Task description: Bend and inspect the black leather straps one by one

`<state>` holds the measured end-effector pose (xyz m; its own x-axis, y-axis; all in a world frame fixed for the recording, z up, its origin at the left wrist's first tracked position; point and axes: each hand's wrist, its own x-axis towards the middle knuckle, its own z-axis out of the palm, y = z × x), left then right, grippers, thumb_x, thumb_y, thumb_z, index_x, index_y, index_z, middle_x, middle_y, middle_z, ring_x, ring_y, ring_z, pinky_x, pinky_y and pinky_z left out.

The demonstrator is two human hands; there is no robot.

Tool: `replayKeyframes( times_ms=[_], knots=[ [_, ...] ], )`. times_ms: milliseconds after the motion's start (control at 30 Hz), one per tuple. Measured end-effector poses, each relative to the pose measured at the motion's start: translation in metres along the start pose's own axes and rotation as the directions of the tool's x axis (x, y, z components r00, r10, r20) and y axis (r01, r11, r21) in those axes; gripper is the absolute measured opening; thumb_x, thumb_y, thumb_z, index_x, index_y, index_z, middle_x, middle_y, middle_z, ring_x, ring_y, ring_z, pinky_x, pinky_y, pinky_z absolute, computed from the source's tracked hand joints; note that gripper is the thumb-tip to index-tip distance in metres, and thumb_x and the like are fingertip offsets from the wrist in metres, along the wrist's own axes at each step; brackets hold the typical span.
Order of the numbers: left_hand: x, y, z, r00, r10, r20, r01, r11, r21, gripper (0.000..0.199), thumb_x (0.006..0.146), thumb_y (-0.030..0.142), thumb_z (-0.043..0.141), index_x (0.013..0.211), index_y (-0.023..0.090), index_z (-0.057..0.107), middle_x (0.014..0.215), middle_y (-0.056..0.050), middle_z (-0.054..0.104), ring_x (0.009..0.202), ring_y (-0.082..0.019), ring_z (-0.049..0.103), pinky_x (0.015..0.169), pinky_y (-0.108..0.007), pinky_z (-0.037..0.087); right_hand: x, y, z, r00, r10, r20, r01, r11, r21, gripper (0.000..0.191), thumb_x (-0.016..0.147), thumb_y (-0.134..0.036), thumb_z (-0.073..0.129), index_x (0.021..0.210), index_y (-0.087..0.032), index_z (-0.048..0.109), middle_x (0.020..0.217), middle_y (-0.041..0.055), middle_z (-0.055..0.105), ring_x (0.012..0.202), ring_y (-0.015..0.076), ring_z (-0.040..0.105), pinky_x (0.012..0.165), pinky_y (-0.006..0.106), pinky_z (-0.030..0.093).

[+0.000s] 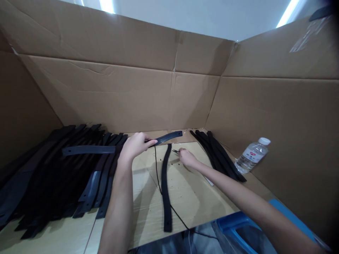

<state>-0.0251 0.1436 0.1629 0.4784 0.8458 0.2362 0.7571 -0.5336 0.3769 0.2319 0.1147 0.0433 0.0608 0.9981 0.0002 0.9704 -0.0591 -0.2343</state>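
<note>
My left hand (137,144) is closed around the middle of a curved dark strip (91,150), which lies crosswise above the table. A thin black cord (157,169) hangs below that strip near my fingers and runs down behind a second strip. This second black strip (165,187) lies lengthwise on the table between my arms. My right hand (186,158) is closed on a small dark pointed tool (176,151), just right of the second strip's upper end.
A large pile of dark strips (58,169) covers the left side. Several black strips (219,155) lie at the right, near a water bottle (253,155). Cardboard walls (132,91) surround the table (148,225). Something blue (238,224) is at the front edge.
</note>
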Motion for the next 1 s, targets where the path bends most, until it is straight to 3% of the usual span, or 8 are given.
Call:
replayKeyframes(
  times_ms=[167, 300, 533, 733, 1000],
  knots=[
    [0.001, 0.004, 0.003, 0.999, 0.036, 0.013, -0.035, 0.999, -0.024, 0.047, 0.084, 0.059, 0.047, 0.066, 0.019, 0.067, 0.057, -0.002, 0.063, 0.051, -0.015, 0.052, 0.051, -0.026, 0.027, -0.015, -0.029, -0.036, 0.984, -0.175, 0.031, 0.176, 0.983, -0.052, 0.041, 0.098, -0.032, 0.033, 0.089, -0.013, 0.069, 0.095, 0.0135, 0.071, 0.085, 0.0218, 0.066, 0.074, 0.029, 0.044],
    [0.002, 0.008, 0.005, 0.998, 0.057, 0.027, -0.056, 0.998, -0.039, 0.047, 0.083, 0.059, 0.048, 0.07, 0.019, 0.07, 0.056, -0.002, 0.062, 0.051, -0.015, 0.053, 0.05, -0.026, 0.026, -0.032, -0.045, -0.069, 0.959, -0.277, 0.059, 0.282, 0.955, -0.093, 0.042, 0.096, -0.042, 0.038, 0.089, -0.015, 0.069, 0.092, 0.0116, 0.072, 0.082, 0.0221, 0.066, 0.07, 0.028, 0.043],
    [0.003, 0.016, 0.007, 0.994, 0.098, 0.048, -0.095, 0.994, -0.059, 0.047, 0.083, 0.059, 0.049, 0.066, 0.019, 0.069, 0.052, -0.001, 0.06, 0.049, -0.015, 0.051, 0.049, -0.027, 0.025, -0.055, -0.065, -0.113, 0.95, -0.305, 0.065, 0.312, 0.936, -0.164, 0.042, 0.094, -0.042, 0.038, 0.091, -0.016, 0.07, 0.084, 0.0106, 0.071, 0.076, 0.0224, 0.065, 0.065, 0.028, 0.042],
    [0.001, 0.021, 0.007, 0.993, 0.109, 0.047, -0.108, 0.994, -0.031, 0.046, 0.084, 0.057, 0.049, 0.063, 0.019, 0.066, 0.05, -0.001, 0.057, 0.049, -0.015, 0.049, 0.049, -0.027, 0.024, -0.058, -0.075, -0.117, 0.966, -0.256, 0.022, 0.255, 0.947, -0.194, 0.042, 0.091, -0.044, 0.04, 0.088, -0.015, 0.07, 0.083, 0.0125, 0.07, 0.073, 0.0237, 0.065, 0.064, 0.03, 0.041],
    [0.001, 0.025, 0.008, 0.992, 0.116, 0.042, -0.116, 0.993, 0.004, 0.048, 0.083, 0.059, 0.048, 0.062, 0.02, 0.065, 0.052, -0.002, 0.058, 0.051, -0.016, 0.048, 0.05, -0.028, 0.023, -0.051, -0.077, -0.109, 0.959, -0.281, 0.018, 0.28, 0.943, -0.181, 0.039, 0.088, -0.042, 0.044, 0.08, -0.014, 0.07, 0.075, 0.0106, 0.07, 0.063, 0.0192, 0.062, 0.055, 0.027, 0.036]
  ],
)
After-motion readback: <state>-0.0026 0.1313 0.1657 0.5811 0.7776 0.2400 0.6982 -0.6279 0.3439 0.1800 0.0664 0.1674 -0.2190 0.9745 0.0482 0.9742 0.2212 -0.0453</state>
